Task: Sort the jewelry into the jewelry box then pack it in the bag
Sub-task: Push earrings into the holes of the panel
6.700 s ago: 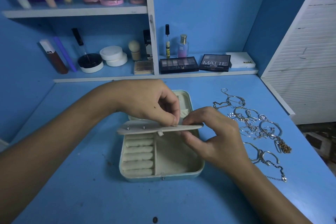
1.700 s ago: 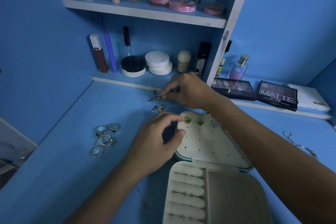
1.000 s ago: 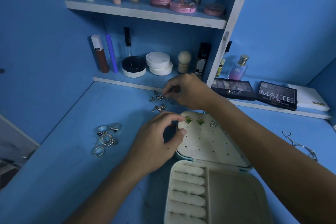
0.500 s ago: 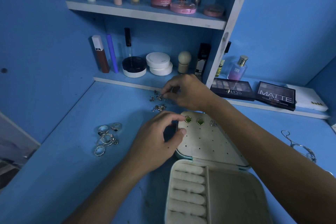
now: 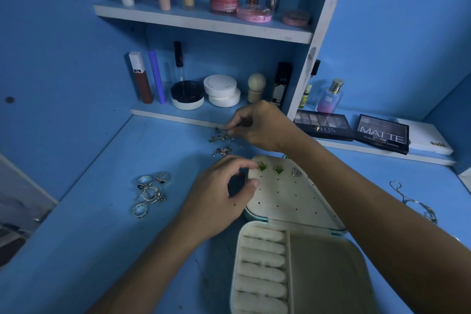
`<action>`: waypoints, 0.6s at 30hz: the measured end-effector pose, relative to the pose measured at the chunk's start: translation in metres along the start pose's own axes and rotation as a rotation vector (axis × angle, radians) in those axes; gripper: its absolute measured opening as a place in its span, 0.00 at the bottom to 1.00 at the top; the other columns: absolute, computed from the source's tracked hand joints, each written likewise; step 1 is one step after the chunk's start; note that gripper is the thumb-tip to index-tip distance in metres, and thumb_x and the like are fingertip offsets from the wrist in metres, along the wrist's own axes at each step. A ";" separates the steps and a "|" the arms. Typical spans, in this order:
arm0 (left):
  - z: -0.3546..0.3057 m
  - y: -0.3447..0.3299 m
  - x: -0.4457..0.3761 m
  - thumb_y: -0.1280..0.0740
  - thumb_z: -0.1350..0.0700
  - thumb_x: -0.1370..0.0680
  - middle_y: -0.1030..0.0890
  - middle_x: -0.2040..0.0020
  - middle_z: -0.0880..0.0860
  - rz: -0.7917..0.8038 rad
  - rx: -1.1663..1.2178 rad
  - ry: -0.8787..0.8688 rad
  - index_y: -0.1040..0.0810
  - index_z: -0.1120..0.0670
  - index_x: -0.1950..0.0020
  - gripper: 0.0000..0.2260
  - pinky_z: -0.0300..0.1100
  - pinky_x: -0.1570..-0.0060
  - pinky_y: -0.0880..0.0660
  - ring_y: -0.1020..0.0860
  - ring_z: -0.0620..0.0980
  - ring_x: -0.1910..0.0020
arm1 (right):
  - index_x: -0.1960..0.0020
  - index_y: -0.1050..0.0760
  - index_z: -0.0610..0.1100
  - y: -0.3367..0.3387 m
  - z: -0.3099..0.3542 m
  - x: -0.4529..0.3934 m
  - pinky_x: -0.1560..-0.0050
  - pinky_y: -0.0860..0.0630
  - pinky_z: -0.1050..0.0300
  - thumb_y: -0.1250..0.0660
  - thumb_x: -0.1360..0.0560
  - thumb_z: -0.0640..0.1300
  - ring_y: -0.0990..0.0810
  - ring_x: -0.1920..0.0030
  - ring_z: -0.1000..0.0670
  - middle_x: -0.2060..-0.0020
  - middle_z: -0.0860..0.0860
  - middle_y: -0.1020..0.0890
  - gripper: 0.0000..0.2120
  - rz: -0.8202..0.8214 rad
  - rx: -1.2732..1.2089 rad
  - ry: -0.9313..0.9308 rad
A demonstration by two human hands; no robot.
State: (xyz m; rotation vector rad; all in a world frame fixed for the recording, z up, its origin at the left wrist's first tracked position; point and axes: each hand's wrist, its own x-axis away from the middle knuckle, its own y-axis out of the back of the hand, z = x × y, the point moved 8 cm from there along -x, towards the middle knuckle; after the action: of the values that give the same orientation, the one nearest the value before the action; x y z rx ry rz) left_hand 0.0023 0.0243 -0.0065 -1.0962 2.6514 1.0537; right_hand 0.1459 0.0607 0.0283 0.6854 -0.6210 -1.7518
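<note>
The pale jewelry box (image 5: 328,275) lies open on the blue desk, ring rolls on its left side. Its perforated earring panel (image 5: 288,201) lies flat behind it. Two green earrings (image 5: 262,167) and a silver one (image 5: 296,173) are pinned along its far edge. My left hand (image 5: 216,199) pinches the panel's left corner between thumb and forefinger. My right hand (image 5: 262,127) reaches past the box to a small pile of loose earrings (image 5: 222,145), its fingertips pinching a small piece there. A cluster of rings (image 5: 150,192) lies to the left.
Chains and bangles (image 5: 418,205) lie at the right edge of the desk. Eyeshadow palettes (image 5: 382,132), jars and bottles line the low shelf (image 5: 178,117) behind. An upper shelf holds more cosmetics. No bag is in view.
Since the oldest frame the earring panel has been laid flat, with three earrings now pinned on it. Over the last second both hands have stayed nearly still.
</note>
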 end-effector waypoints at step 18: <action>0.001 0.000 0.000 0.33 0.47 0.25 0.21 0.46 0.36 0.004 -0.004 -0.002 0.20 0.46 0.43 0.12 0.26 0.51 0.30 0.23 0.36 0.47 | 0.57 0.24 0.49 -0.007 0.007 0.003 0.60 0.29 0.74 0.29 0.23 0.39 0.23 0.64 0.67 0.63 0.61 0.19 0.08 0.072 0.081 0.062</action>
State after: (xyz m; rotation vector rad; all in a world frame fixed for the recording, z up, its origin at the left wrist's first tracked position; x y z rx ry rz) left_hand 0.0025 0.0251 -0.0072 -1.0898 2.6520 1.0615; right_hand 0.1353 0.0599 0.0274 0.7606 -0.6689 -1.6400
